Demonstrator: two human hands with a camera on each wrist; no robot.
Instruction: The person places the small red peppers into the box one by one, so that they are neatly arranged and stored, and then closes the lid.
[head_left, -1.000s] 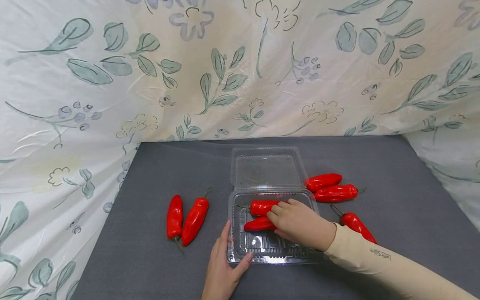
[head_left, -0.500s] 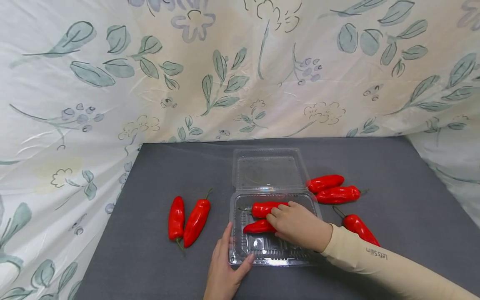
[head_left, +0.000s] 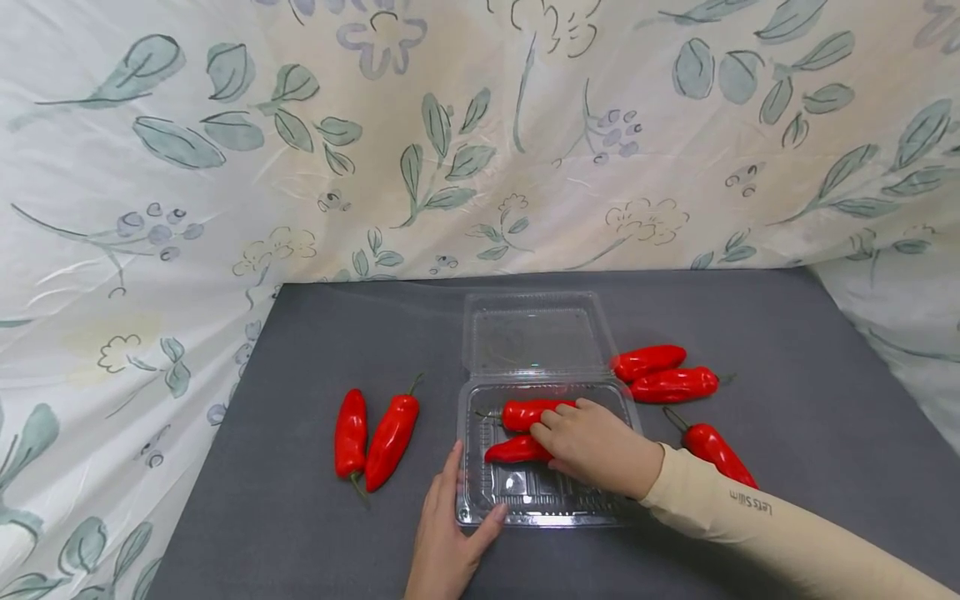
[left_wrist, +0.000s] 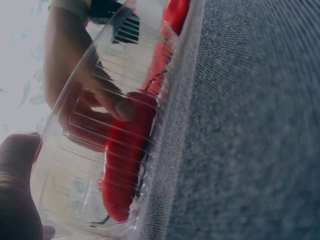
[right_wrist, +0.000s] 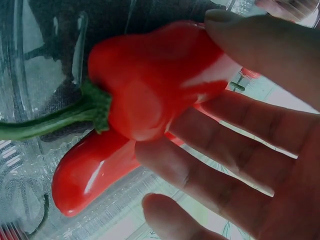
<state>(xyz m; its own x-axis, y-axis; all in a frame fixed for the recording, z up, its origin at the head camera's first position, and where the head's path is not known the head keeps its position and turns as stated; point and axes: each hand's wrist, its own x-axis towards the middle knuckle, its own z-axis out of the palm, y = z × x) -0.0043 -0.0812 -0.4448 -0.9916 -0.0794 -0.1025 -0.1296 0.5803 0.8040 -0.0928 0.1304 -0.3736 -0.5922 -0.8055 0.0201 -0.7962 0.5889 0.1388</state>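
Pinched by the right hand (head_left: 596, 447) between thumb and fingers, the nearer red pepper (head_left: 516, 450) lies in the clear container (head_left: 555, 512), just beside a second pepper (head_left: 527, 414). Because the left hand (head_left: 447, 537) merely braces the near-left corner with straight, spread fingers, an uneven push could slide the thin container, or the smooth skin might slip.

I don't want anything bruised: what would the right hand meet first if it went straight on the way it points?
Likely the rear red pepper in the clear container: the right hand, gripping the front pepper, points toward it. They may already touch; depth is unclear.
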